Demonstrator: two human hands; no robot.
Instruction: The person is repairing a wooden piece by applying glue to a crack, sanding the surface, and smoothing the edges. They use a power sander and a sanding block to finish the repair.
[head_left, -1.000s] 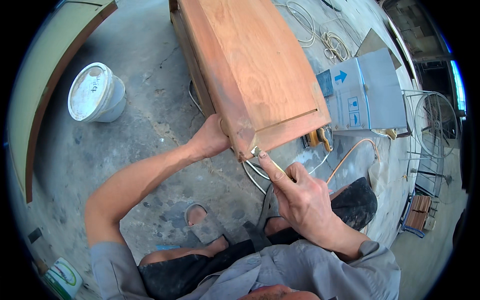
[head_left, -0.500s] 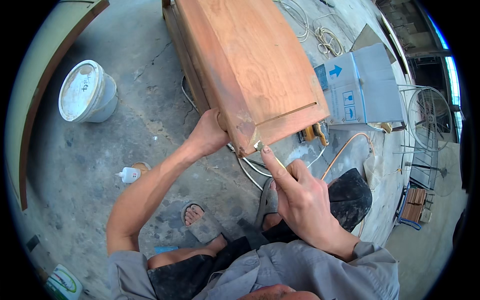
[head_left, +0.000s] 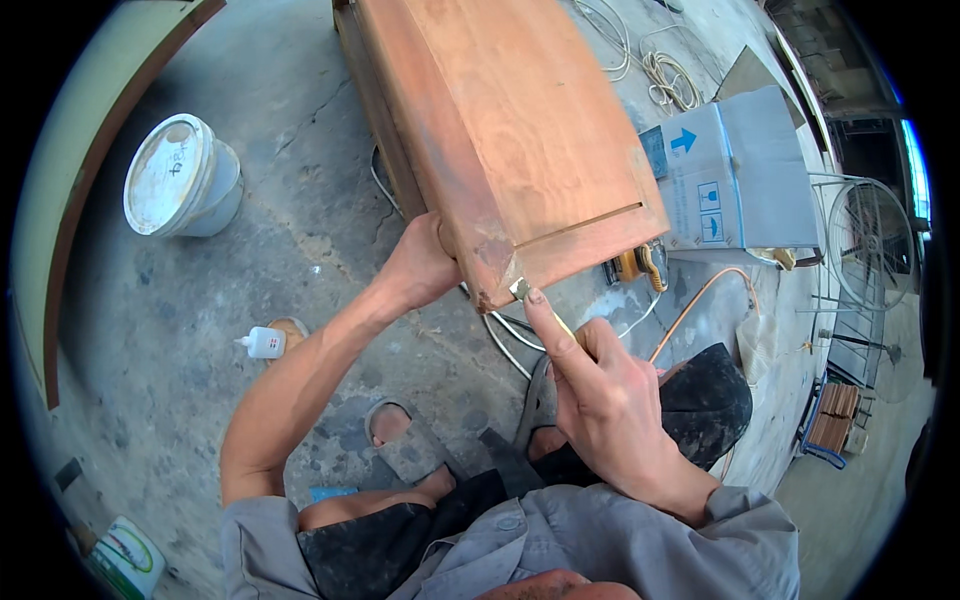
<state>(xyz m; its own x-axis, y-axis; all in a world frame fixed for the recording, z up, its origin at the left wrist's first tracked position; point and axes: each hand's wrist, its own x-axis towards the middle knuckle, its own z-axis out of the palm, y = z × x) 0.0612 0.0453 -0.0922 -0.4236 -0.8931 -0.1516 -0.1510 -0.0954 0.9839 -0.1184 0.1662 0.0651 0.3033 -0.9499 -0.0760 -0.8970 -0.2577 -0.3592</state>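
A reddish-brown wooden furniture piece (head_left: 550,130) with a narrow slot near its close end stands before me. My left hand (head_left: 425,262) is closed around its left edge near the close corner. In my right hand (head_left: 610,390) is a small putty knife (head_left: 519,288), my index finger stretched along it toward the blade. The blade touches the wood at the near corner, next to a pale patch of filler. Most of the knife's handle is hidden by my fingers.
A lidded white bucket (head_left: 180,180) and a small glue bottle (head_left: 265,342) stand to the left. Behind the wood's right side are a yellow sander (head_left: 640,265), a cardboard box (head_left: 735,175) and a coiled cable (head_left: 668,85). An orange hose (head_left: 700,300) and white cords cross the floor.
The whole view has shifted slightly, with the scene sliding a little to the right. Both hands and the putty knife keep nearly the same place on the wood.
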